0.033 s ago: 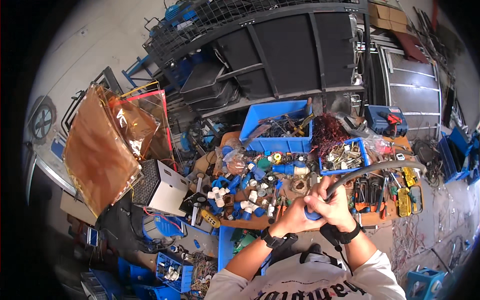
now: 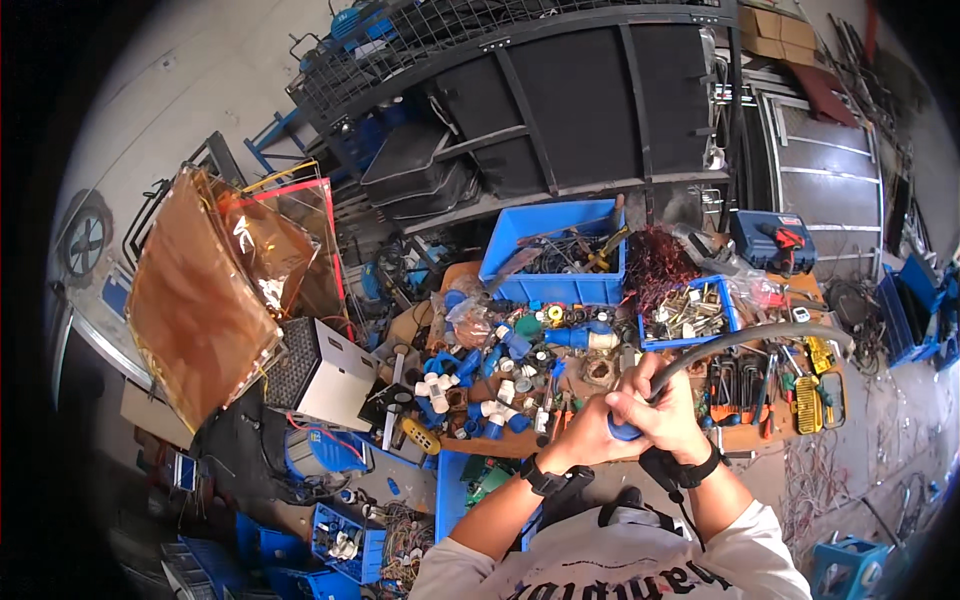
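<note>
One wooden table (image 2: 740, 438) is standing before the person, bearing tools and pipe fittings. One large blue bin (image 2: 565, 290) is sitting at its far side, holding mixed tools. One smaller blue bin (image 2: 731, 308) is sitting rightward, holding metal parts. One grey cable (image 2: 780, 331) is arching rightward from the hands, above the table. Right hand (image 2: 672, 408), left hand (image 2: 588, 432): touching, both gripping the cable's near end. One blue piece (image 2: 625, 431) is showing between them, partly hidden.
</note>
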The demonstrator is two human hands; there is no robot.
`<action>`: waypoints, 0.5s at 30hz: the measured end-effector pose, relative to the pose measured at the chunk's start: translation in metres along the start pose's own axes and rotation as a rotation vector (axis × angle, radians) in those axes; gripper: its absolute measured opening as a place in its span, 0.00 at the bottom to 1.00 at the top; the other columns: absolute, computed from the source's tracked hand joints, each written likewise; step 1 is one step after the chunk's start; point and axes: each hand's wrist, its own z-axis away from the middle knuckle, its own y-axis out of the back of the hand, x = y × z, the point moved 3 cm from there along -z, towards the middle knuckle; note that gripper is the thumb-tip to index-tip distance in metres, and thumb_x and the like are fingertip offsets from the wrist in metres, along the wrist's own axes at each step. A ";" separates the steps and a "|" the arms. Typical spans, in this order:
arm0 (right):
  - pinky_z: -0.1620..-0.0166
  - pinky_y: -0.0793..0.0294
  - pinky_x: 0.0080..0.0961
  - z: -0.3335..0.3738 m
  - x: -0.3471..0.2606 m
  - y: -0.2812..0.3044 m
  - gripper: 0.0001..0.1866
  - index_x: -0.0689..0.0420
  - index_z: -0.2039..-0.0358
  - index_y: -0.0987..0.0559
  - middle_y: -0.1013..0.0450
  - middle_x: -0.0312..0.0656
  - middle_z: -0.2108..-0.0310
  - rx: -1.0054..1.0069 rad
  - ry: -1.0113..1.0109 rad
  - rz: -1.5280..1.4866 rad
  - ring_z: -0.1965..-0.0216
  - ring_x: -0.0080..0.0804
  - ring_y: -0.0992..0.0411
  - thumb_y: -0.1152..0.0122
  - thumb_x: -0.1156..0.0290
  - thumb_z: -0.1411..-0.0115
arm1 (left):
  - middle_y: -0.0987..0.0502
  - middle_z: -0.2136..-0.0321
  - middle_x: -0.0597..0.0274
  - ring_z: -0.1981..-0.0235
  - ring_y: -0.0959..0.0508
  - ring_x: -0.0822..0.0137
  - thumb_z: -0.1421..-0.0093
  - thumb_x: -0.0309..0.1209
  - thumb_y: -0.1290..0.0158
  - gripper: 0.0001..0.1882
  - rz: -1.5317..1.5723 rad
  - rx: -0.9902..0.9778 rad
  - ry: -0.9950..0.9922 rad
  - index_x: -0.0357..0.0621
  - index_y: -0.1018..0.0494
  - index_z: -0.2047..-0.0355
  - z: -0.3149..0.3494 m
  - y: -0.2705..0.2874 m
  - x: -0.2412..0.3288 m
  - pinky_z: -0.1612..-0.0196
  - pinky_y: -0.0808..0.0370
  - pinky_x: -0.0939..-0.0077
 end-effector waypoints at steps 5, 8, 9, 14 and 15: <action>0.68 0.33 0.16 -0.008 0.024 0.006 0.14 0.56 0.67 0.35 0.34 0.32 0.73 0.360 0.024 0.099 0.72 0.17 0.36 0.37 0.82 0.44 | 0.20 0.68 0.50 0.67 0.19 0.57 0.55 0.33 0.35 0.25 -0.277 0.164 0.128 0.38 0.28 0.58 -0.001 0.007 0.008 0.63 0.23 0.66; 0.65 0.33 0.15 -0.004 0.045 -0.009 0.17 0.56 0.64 0.35 0.33 0.33 0.72 0.573 0.045 -0.021 0.69 0.16 0.34 0.35 0.82 0.45 | 0.21 0.68 0.45 0.68 0.20 0.48 0.54 0.36 0.35 0.27 -0.557 0.229 0.165 0.40 0.29 0.55 0.004 0.016 -0.002 0.66 0.23 0.61; 0.70 0.31 0.16 -0.005 0.050 -0.009 0.17 0.56 0.65 0.35 0.32 0.33 0.74 0.610 -0.005 0.002 0.73 0.16 0.33 0.34 0.82 0.46 | 0.21 0.69 0.44 0.68 0.20 0.45 0.54 0.37 0.35 0.27 -0.623 0.230 0.166 0.41 0.29 0.54 0.006 0.019 -0.008 0.67 0.23 0.60; 0.79 0.32 0.21 -0.025 0.067 -0.019 0.17 0.54 0.71 0.38 0.36 0.33 0.82 0.399 -0.119 -0.105 0.84 0.21 0.35 0.36 0.83 0.45 | 0.22 0.73 0.57 0.70 0.20 0.59 0.55 0.33 0.34 0.22 -0.244 0.061 0.254 0.42 0.28 0.60 0.016 0.038 -0.038 0.64 0.24 0.67; 0.79 0.33 0.22 -0.029 0.065 -0.024 0.18 0.53 0.72 0.39 0.36 0.33 0.82 0.275 -0.112 -0.154 0.84 0.22 0.35 0.37 0.83 0.44 | 0.23 0.74 0.60 0.70 0.21 0.63 0.54 0.33 0.34 0.21 -0.161 -0.014 0.256 0.43 0.28 0.62 0.019 0.047 -0.044 0.63 0.25 0.69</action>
